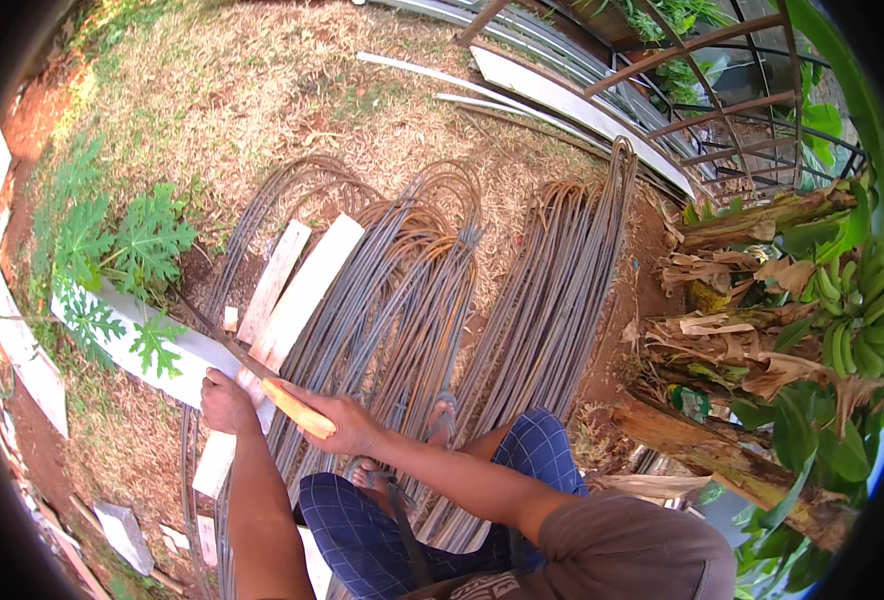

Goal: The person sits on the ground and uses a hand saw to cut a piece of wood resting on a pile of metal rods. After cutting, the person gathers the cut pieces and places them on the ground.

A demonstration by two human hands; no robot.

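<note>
My right hand (pixel 347 425) grips the yellowish wooden handle (pixel 300 408) of a machete. Its long dark blade (pixel 224 338) points away to the far left, crossing over a pale wooden plank (pixel 307 295). Closed at the plank's left side is my left hand (pixel 230 402), fingers curled on it close to the blade. The plank lies slantwise, with its near end (pixel 215 465) showing below my left hand. A shorter board (pixel 274 280) lies beside its far part. Bundles of bent steel rods (pixel 382 290) lie under and right of the plank.
Another rod bundle (pixel 567 290) lies to the right, near a banana plant (pixel 732 450) with green fruit (pixel 852 315). A white sheet (pixel 152 335) and a leafy plant (pixel 112 240) are at left. Metal frames (pixel 722 100) stand at the far right. My sandalled foot (pixel 442 420) is among the rods.
</note>
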